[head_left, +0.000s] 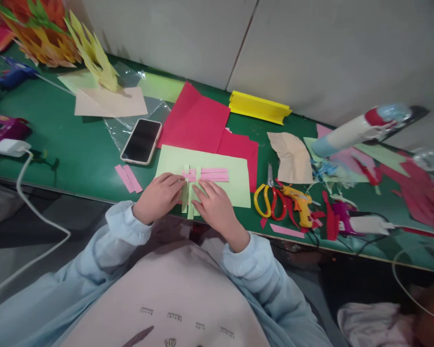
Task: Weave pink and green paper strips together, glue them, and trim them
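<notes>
Pink strips [215, 174] of paper lie side by side, running left to right, near the middle of a light green sheet [235, 193]; narrow green strips [184, 195], at least two, cross them from back to front, their near ends reaching past the sheet's front edge; all of this sits at the front of a dark green table [72, 144], directly before the person.

The left hand [159, 196] comes in from the left, fingers close together and bent, tips at the left end of the crossing; the right hand [217, 205] lies low over the other side, fingers somewhat spread, tips beside the green strips; both seem to touch the paper, but whether either one pinches a strip or merely presses cannot be told.

The step looks like lining up crossed strips; to do it well, one hand would best hold the pink strips flat while the other adjusts one green strip at a time; each green strip should meet the pink ones squarely, and at least one now slants; light pressure is wiser, since thin paper probably creases easily; the over-and-under order, too small to read here, deserves a check at each crossing; two loose pink strips [128, 179] lie apart, left of the sheet.
</notes>
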`<state>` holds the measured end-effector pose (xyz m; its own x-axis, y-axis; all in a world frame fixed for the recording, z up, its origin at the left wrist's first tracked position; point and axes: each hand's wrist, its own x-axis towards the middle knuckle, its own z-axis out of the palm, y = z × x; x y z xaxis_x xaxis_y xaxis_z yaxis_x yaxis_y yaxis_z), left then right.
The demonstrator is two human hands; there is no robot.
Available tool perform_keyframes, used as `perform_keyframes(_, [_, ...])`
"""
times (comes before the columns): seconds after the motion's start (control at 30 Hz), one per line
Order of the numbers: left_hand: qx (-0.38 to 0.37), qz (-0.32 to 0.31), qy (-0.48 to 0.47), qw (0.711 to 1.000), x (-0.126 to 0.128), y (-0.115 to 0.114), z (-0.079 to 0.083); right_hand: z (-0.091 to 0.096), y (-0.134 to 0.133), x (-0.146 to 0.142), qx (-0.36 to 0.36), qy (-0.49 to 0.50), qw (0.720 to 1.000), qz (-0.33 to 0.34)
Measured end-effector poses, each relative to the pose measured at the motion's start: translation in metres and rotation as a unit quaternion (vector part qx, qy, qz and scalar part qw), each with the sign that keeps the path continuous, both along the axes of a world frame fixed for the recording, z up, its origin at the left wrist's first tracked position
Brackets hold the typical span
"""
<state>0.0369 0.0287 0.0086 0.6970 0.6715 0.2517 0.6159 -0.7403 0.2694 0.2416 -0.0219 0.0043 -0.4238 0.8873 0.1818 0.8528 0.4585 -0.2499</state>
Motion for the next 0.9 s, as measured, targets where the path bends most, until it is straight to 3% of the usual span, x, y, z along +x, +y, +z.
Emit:
perform_keyframes(0.37, [0.025,0.019,0.042,0.999,-0.006,-0.011,-0.003,-0.01,-0.009,0.014,0.016,-0.017,0.999,0.042])
perform_keyframes(0.63, [0.042,-0.003,0.015,0.999,-0.005,-0.019,0.01,-0.001,-0.016,0.023,0.029,-0.018,0.996,0.08])
perform_keyframes(0.9, [0.055,-0.03,-0.01,0.998,0.002,-0.016,0.01,0.008,-0.008,0.03,0.039,0.051,0.996,0.055])
